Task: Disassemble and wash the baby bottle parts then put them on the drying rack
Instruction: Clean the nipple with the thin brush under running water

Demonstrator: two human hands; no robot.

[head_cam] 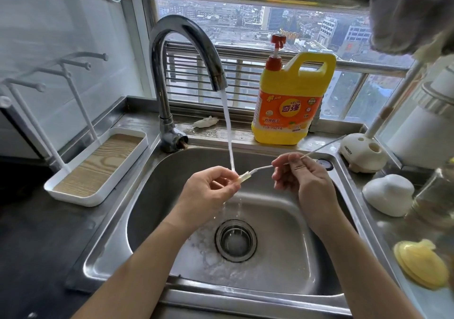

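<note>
The sink (172, 171) is taking the stream from the faucet (162, 72), which is running straight down over the work. The drying rack (73, 198) is waiting on the counter off the sink's left edge, and the detergent jug (290, 102) is standing on the back ledge. Over the basin's middle, the left hand (208, 190) is pinching a small translucent tube piece (243, 178) by its end. The right hand (302, 178) is pinching the thin wire brush (260, 168), whose bristles are entering the tube. To do this well, I judge the brush should be running in line with the bore, twisting through its full length under the water, while the pinch stays firm above the open drain.
</note>
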